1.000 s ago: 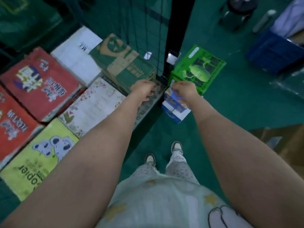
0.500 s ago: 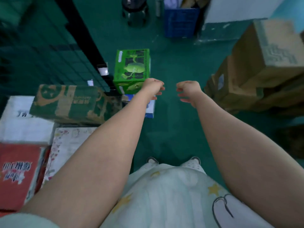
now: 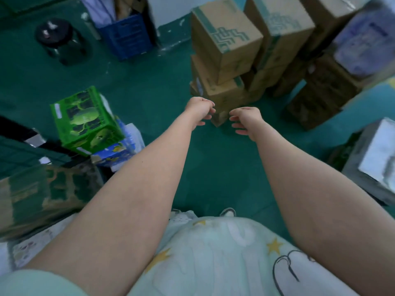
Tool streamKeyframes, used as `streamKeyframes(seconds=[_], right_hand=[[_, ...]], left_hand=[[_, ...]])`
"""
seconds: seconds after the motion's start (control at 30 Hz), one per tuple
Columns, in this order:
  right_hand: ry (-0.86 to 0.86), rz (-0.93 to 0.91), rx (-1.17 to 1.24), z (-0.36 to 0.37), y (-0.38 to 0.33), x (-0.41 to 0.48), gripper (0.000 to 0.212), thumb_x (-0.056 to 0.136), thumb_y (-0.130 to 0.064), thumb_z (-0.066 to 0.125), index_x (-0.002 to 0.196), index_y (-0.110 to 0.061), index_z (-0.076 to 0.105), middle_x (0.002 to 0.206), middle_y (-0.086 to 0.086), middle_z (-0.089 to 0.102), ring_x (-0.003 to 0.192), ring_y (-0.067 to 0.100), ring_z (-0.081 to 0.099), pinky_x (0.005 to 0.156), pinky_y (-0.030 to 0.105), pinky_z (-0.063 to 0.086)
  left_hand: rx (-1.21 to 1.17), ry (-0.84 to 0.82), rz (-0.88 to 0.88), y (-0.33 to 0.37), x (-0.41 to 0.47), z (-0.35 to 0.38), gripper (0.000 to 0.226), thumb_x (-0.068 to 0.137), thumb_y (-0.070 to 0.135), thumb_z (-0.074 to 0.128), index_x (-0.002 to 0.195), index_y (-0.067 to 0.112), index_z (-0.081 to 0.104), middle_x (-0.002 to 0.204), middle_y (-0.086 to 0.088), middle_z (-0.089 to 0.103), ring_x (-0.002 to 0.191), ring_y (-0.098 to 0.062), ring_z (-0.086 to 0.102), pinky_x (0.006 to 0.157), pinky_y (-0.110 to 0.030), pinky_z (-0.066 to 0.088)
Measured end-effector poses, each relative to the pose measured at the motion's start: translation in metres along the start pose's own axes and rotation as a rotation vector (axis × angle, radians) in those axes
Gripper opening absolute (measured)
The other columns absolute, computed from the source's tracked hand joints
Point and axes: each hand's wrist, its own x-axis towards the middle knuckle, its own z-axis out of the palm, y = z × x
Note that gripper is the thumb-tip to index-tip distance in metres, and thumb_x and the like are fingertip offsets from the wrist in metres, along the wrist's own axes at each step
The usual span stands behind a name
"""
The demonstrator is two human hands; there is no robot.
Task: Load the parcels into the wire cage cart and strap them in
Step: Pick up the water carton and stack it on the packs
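Both my arms reach forward over the green floor. My left hand and my right hand hang side by side with loosely curled fingers and hold nothing. Just beyond them stands a stack of brown cardboard boxes. At the left a bright green box sits on a blue and white box, beside the black frame of the wire cage cart. A dark green and tan box and a flowered parcel lie at the lower left.
More brown boxes fill the upper right. A grey and white box is at the right edge. A blue crate and a black round stool stand at the back. Open green floor lies between my arms.
My view has swung to the right, away from the cage cart and toward the stacked brown boxes. Both hands left the blue box and the cart and now hang free with looser fingers.
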Motion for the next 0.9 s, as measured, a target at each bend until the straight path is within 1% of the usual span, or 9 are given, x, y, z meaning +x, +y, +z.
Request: streamKeyframes(seconds=[0.07, 0.17, 0.27, 0.4, 0.53, 0.63, 0.73, 0.83, 0.9], right_hand=[[0.042, 0.018, 0.031, -0.031, 0.01, 0.002, 0.013, 0.093, -0.018, 0.054, 0.104, -0.014, 0.061, 0.099, 0.003, 0.062, 0.087, 0.02, 0.057, 0.075, 0.032, 0.047], [0.096, 0.048, 0.084, -0.076, 0.025, 0.004, 0.021, 0.094, -0.02, 0.054, 0.113, -0.013, 0.061, 0.102, 0.003, 0.063, 0.089, 0.02, 0.058, 0.075, 0.032, 0.047], [0.153, 0.076, 0.143, -0.123, 0.044, 0.005, 0.022, 0.093, -0.02, 0.055, 0.113, -0.013, 0.06, 0.102, 0.003, 0.063, 0.09, 0.02, 0.058, 0.077, 0.033, 0.047], [0.237, 0.126, 0.205, -0.18, 0.071, 0.007, 0.026, 0.093, -0.019, 0.055, 0.117, -0.011, 0.06, 0.099, 0.003, 0.062, 0.088, 0.02, 0.057, 0.076, 0.033, 0.047], [0.316, 0.169, 0.283, -0.229, 0.095, 0.011, 0.021, 0.094, -0.018, 0.053, 0.112, -0.011, 0.06, 0.103, 0.006, 0.063, 0.089, 0.021, 0.056, 0.08, 0.034, 0.048], [0.364, 0.217, 0.35, -0.255, 0.111, 0.011, 0.022, 0.093, -0.018, 0.052, 0.113, -0.011, 0.06, 0.102, 0.007, 0.063, 0.087, 0.021, 0.055, 0.083, 0.036, 0.048], [0.426, 0.273, 0.427, -0.289, 0.129, 0.016, 0.025, 0.093, -0.018, 0.053, 0.115, -0.009, 0.06, 0.105, 0.008, 0.064, 0.084, 0.021, 0.055, 0.086, 0.037, 0.05], [0.49, 0.317, 0.491, -0.319, 0.146, 0.023, 0.024, 0.093, -0.016, 0.052, 0.114, -0.007, 0.06, 0.096, 0.006, 0.06, 0.075, 0.019, 0.05, 0.094, 0.04, 0.048], [0.539, 0.342, 0.546, -0.344, 0.155, 0.031, 0.023, 0.093, -0.016, 0.053, 0.113, -0.006, 0.06, 0.095, 0.006, 0.059, 0.079, 0.021, 0.051, 0.091, 0.038, 0.049]], left_hand=[[0.031, -0.049, 0.01, 0.009, -0.003, 0.031, 0.021, 0.096, 0.016, 0.042, 0.08, 0.023, 0.053, 0.081, 0.007, 0.061, 0.079, -0.013, 0.057, 0.073, -0.028, 0.044], [0.085, -0.102, 0.036, 0.023, -0.006, 0.075, 0.015, 0.096, 0.014, 0.042, 0.093, 0.018, 0.057, 0.094, 0.002, 0.064, 0.086, -0.015, 0.058, 0.076, -0.03, 0.045], [0.137, -0.146, 0.061, 0.04, -0.01, 0.122, 0.014, 0.097, 0.015, 0.043, 0.099, 0.017, 0.057, 0.098, 0.001, 0.064, 0.088, -0.015, 0.058, 0.078, -0.031, 0.046], [0.199, -0.195, 0.102, 0.059, -0.014, 0.181, 0.016, 0.098, 0.015, 0.041, 0.1, 0.018, 0.056, 0.099, 0.001, 0.063, 0.089, -0.015, 0.058, 0.077, -0.03, 0.046], [0.251, -0.26, 0.141, 0.078, -0.021, 0.237, 0.018, 0.099, 0.016, 0.042, 0.107, 0.016, 0.058, 0.1, 0.001, 0.063, 0.09, -0.014, 0.058, 0.077, -0.03, 0.046], [0.309, -0.307, 0.144, 0.084, -0.022, 0.268, 0.016, 0.098, 0.016, 0.041, 0.103, 0.018, 0.056, 0.1, 0.002, 0.063, 0.091, -0.014, 0.059, 0.077, -0.03, 0.046], [0.364, -0.351, 0.135, 0.094, -0.015, 0.305, 0.015, 0.098, 0.015, 0.041, 0.101, 0.018, 0.055, 0.101, 0.002, 0.063, 0.092, -0.015, 0.059, 0.076, -0.03, 0.046], [0.417, -0.407, 0.138, 0.1, -0.009, 0.34, 0.016, 0.098, 0.014, 0.041, 0.1, 0.018, 0.056, 0.099, 0.001, 0.062, 0.091, -0.015, 0.058, 0.076, -0.03, 0.046], [0.464, -0.451, 0.153, 0.111, -0.004, 0.37, 0.016, 0.098, 0.015, 0.041, 0.101, 0.017, 0.056, 0.099, 0.001, 0.062, 0.091, -0.016, 0.058, 0.077, -0.031, 0.046]])
